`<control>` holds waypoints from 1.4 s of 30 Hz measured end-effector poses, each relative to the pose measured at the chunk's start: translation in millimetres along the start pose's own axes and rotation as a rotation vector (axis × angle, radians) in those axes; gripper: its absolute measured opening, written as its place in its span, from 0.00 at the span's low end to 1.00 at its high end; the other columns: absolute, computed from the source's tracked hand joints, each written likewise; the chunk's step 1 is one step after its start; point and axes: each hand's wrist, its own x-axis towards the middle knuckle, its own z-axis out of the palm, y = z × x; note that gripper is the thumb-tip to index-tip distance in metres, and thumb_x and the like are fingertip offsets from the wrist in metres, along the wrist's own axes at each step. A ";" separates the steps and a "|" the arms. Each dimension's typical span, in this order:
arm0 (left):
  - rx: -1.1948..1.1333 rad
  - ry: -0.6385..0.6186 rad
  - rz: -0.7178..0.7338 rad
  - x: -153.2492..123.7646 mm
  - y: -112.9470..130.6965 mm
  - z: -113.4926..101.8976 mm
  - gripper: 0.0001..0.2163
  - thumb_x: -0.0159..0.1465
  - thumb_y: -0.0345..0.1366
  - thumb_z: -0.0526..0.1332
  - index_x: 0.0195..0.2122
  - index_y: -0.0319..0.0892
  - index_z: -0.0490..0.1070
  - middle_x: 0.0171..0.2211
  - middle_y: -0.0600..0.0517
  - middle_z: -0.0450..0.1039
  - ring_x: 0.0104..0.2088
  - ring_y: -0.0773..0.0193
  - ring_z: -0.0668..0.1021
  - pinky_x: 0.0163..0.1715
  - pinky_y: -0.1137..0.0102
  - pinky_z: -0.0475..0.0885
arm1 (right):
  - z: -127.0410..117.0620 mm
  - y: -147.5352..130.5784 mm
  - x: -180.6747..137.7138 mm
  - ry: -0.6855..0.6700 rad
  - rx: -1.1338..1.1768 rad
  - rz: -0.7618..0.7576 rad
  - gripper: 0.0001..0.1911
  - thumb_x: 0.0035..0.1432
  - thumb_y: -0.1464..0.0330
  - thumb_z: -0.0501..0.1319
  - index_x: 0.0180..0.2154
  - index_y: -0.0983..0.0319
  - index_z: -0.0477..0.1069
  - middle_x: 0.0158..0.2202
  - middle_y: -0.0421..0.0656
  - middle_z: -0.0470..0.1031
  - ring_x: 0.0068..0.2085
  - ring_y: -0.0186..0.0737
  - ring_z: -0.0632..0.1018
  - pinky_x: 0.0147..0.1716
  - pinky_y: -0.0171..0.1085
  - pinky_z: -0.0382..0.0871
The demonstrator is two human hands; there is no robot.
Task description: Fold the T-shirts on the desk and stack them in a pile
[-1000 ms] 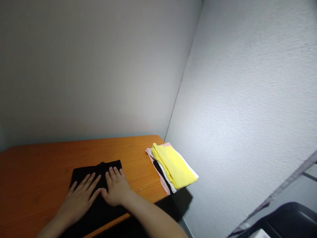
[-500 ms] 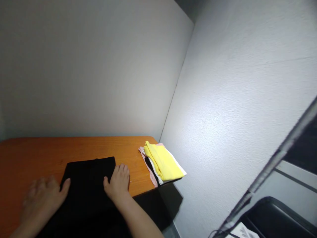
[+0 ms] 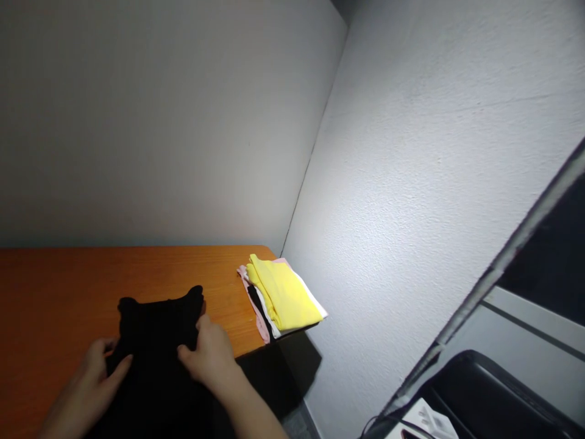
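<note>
A black folded cloth garment (image 3: 153, 347) is in front of me at the table's near side, its far corners curled upward. My left hand (image 3: 98, 372) grips its left edge, thumb on top and fingers curled under. On the opposite edge my right hand (image 3: 205, 350) holds the cloth the same way, thumb lying over the top. The garment's lower part merges with dark shadow near my body, so its near end cannot be made out.
A stack of folded clothes, yellow (image 3: 283, 292) on top with white, black and pink below, lies at the right end of the orange-brown wooden table (image 3: 55, 292). White walls (image 3: 388, 183) stand behind and to the right. A black chair (image 3: 493, 396) is at lower right.
Both hands have gone from lying spread at the garment's sides to gripping its edges. Its far corners now curl up. The view has shifted slightly to the right.
</note>
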 end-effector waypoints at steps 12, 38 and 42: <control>-0.494 -0.261 0.540 10.1 290.4 50.3 0.23 0.60 0.41 0.58 0.56 0.48 0.62 0.54 0.47 0.66 0.52 0.55 0.73 0.50 0.57 0.72 | -253.2 70.7 34.3 0.377 0.346 -0.128 0.22 0.45 0.60 0.68 0.39 0.58 0.60 0.34 0.38 0.71 0.35 0.40 0.74 0.35 0.38 0.68; -0.388 -0.206 0.373 3.6 226.1 183.3 0.25 0.57 0.31 0.52 0.58 0.37 0.58 0.60 0.37 0.57 0.64 0.50 0.60 0.63 0.53 0.57 | -190.7 262.9 45.3 0.229 0.030 0.267 0.31 0.42 0.58 0.68 0.48 0.66 0.72 0.48 0.54 0.75 0.51 0.57 0.74 0.54 0.51 0.65; -0.599 -0.313 -0.106 18.4 191.0 190.4 0.25 0.50 0.39 0.62 0.48 0.37 0.61 0.49 0.35 0.69 0.57 0.40 0.68 0.58 0.48 0.62 | -185.6 274.3 54.3 0.032 0.170 0.359 0.36 0.48 0.49 0.64 0.52 0.68 0.70 0.49 0.55 0.75 0.52 0.54 0.75 0.54 0.48 0.66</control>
